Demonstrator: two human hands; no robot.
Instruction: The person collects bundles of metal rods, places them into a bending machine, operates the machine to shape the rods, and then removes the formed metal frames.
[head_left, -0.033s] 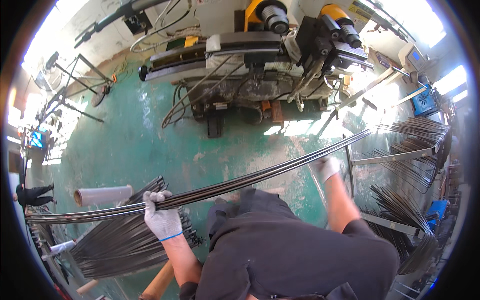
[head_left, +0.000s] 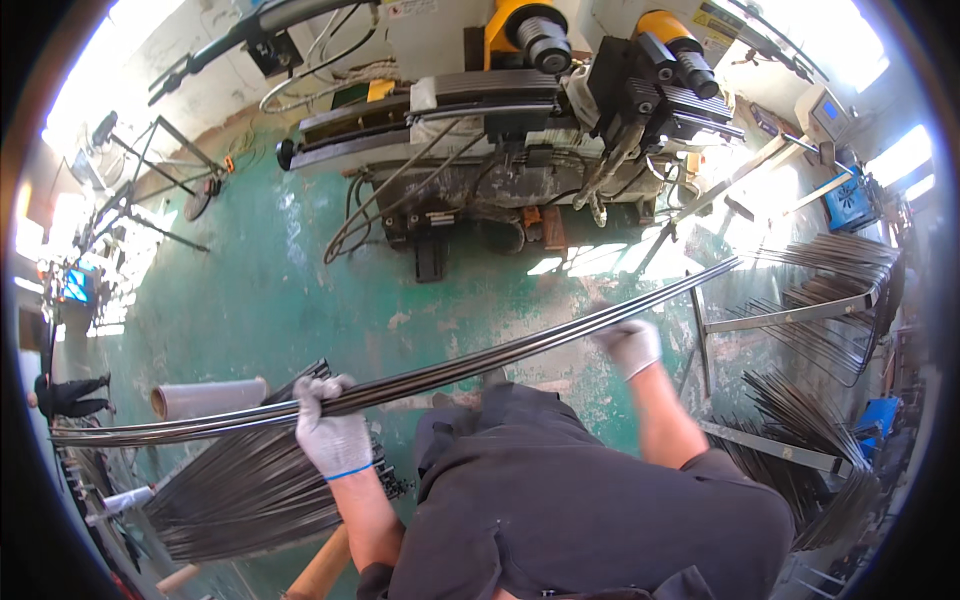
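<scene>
My knitted cloth gloves, left hand (head_left: 333, 432) and right hand (head_left: 628, 345), look matt and nubbly. The long rods (head_left: 480, 364) are dark glossy metal (smooth, catching light). The green floor (head_left: 300, 290) is rough, chipped paint.

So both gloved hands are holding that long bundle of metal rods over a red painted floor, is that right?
Not quite: the floor is green, not red, as the head view shows. The left hand and right hand, both in white gloves, do hold the long bundle of metal rods.

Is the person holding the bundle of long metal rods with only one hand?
No, both gloved hands grip the bundle of rods: the left hand and the right hand.
</scene>
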